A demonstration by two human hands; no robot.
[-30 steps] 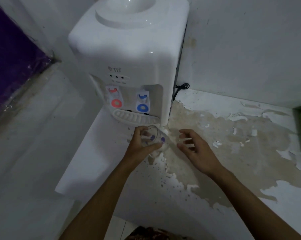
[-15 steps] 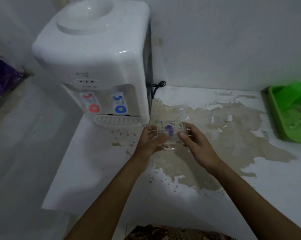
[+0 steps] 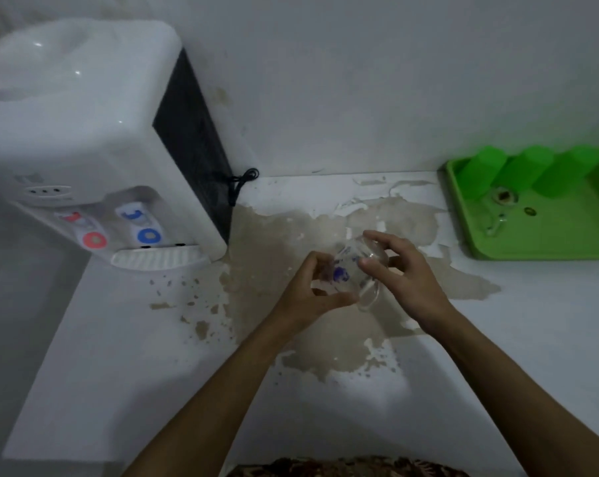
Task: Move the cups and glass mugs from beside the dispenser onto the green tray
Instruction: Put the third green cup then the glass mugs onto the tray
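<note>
A clear glass mug (image 3: pixel 351 268) with a blue print is held tilted above the counter, between both hands. My left hand (image 3: pixel 311 292) curls its fingers and thumb round the mug's left side. My right hand (image 3: pixel 403 273) grips its right end with thumb and fingers; the handle hangs below. The green tray (image 3: pixel 546 239) lies at the far right of the counter, with three green cups (image 3: pixel 518 175) standing upside down along its back edge. A small glass piece also lies on the tray. The white water dispenser (image 3: pixel 94 139) stands at the left.
The counter (image 3: pixel 146 373) is white with a large patch of peeled, brownish surface in the middle. A black cord (image 3: pixel 241 180) hangs behind the dispenser by the wall. The counter's left edge drops off beside the dispenser.
The mug has travelled right, away from the dispenser. My right hand, apart from it a second ago, now grips it together with my left. The tray with its cups has come into view.
</note>
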